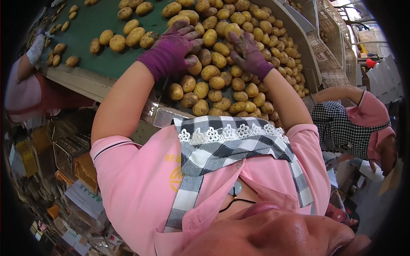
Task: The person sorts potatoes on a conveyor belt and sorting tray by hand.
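My left hand (174, 48), in a dirt-stained purple knit glove, lies with spread fingers over potatoes on the green conveyor belt (86, 64). Its thumb rests by a potato (194, 68). The other purple glove covers my right hand (251, 54), which reaches into the thick pile of potatoes (238, 84). Its fingertips touch a potato (232, 29), and its fingers are apart. Neither hand shows a firm grip, though the undersides of both are hidden. Several loose potatoes (118, 43) lie left of my left hand.
A board edge (298, 41) bounds the pile on the right, with plastic crates (326, 54) beyond. A metal-edged ledge (165, 118) is close to my chest. A co-worker in a checked apron (336, 128) is at right; another's gloved hand (36, 48) is at far left.
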Motion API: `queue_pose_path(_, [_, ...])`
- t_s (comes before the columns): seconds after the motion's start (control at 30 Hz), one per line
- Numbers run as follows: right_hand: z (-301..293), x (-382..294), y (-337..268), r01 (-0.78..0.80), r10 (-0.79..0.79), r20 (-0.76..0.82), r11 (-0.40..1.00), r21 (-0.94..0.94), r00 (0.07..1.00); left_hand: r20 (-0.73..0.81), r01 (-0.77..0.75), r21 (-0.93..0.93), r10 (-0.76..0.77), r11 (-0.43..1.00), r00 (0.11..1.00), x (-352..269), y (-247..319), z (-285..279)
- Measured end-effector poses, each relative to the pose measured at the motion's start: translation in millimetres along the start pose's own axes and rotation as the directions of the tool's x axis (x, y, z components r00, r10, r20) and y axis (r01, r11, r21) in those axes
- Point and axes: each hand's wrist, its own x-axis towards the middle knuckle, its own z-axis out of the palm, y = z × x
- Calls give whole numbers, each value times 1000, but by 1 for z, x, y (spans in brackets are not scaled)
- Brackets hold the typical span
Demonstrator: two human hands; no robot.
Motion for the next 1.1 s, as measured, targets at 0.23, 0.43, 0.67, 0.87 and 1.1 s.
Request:
queue_pose_path(0.23, [-15,-157,-37,137,-132,242,991,-5,961,94,18,64,-24,998,995,7,-35,16])
queue_pose_path(0.43, [-27,-209,-57,-186,80,269,899,396,960,75,68,32,-70,997,995,11,-66,55])
queue_pose_path(0.67, [-72,-330,-24,-440,628,-285,739,511,724,-39,-13,-174,6,985,999,1,-41,52])
queue_pose_path(0.87, [-26,-486,83,-589,881,-474,379,713,-7,466,172,-659,218,733,858,-41,47,8])
queue_pose_path(1.1, [81,-484,109,-686,926,96,337,-645,364,519,-33,-157,111,987,847,-79,110,53])
